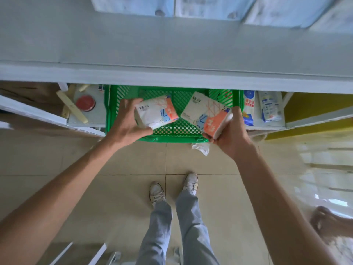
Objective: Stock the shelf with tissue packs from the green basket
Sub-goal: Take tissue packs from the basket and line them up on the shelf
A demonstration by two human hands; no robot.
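The green basket (172,135) stands on the floor below the shelf edge, its mesh bottom bare where it shows. My left hand (126,124) grips a white tissue pack (155,112) with an orange end, held above the basket's left half. My right hand (230,133) grips another tissue pack (202,111) of the same white and orange design by its near end, above the basket's right half. The grey shelf (172,52) spans the view above the basket, with blue and white packs (214,5) standing at its back.
A low shelf left of the basket holds a red-lidded jar (85,103) and wooden sticks. Blue and white packs (270,107) sit on the low shelf to the right. A crumpled white scrap (201,148) lies on the tiled floor. My shoes stand behind the basket.
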